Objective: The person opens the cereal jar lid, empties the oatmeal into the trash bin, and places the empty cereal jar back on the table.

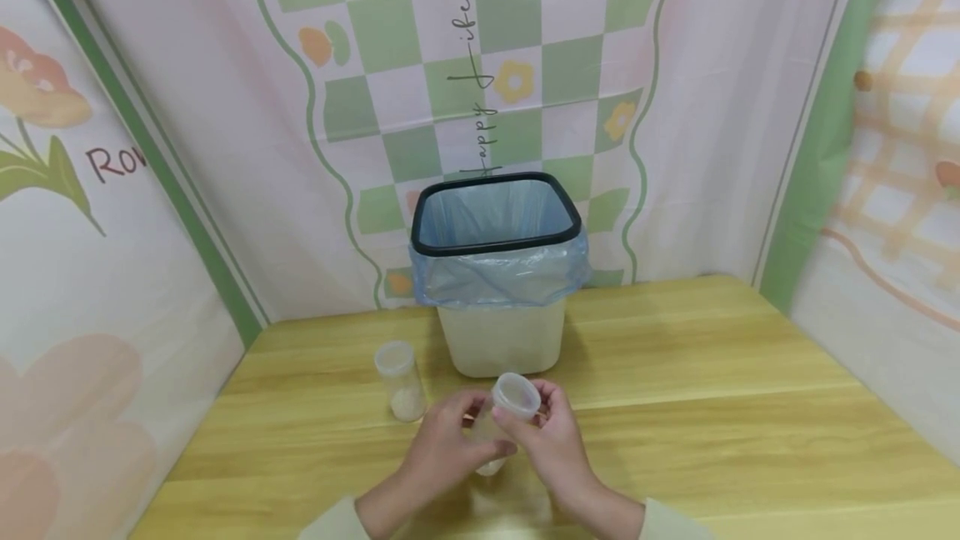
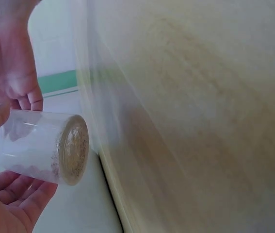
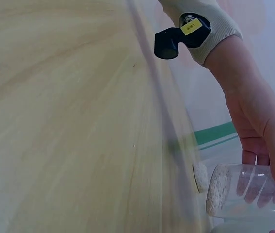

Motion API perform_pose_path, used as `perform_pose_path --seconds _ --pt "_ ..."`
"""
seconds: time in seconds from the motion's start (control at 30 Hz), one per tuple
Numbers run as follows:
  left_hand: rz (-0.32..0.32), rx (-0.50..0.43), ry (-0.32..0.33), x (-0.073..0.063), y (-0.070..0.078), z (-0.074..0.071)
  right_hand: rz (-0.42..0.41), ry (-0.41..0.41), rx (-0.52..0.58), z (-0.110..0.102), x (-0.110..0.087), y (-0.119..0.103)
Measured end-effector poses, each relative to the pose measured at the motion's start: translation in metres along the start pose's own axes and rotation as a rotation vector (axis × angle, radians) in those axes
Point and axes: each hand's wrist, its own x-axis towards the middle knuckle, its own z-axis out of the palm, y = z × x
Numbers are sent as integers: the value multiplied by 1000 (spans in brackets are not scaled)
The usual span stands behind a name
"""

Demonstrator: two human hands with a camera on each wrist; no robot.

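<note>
My left hand (image 1: 448,438) grips a clear plastic jar (image 2: 35,141) round its body. Pale grains, like rice, lie in a layer at its bottom, plain in the right wrist view through the jar wall (image 3: 219,190). The translucent lid (image 1: 517,394) is at the jar's top, tilted toward the head camera. Thumb and fingers of my right hand (image 1: 553,444) pinch this lid from both sides. The jar is held over the table, its base showing below the left hand. A second lidded jar (image 1: 401,380) with pale grains stands upright on the table, left of the hands.
Behind the hands stands a cream trash bin (image 1: 502,338) with a black rim and a blue bag liner (image 1: 498,273) folded over it. The wood-grain table (image 1: 712,407) meets printed curtains (image 1: 697,107) at the back and sides.
</note>
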Motion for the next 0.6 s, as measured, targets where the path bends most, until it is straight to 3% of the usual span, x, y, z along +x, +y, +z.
perform_pose_path --seconds 0.27,0.6 --pt "-17 -130 -79 3 -2 -8 -50 -97 30 -12 2 -1" --pt "-82 -395 -341 15 -9 -24 -200 -353 83 -32 10 -2"
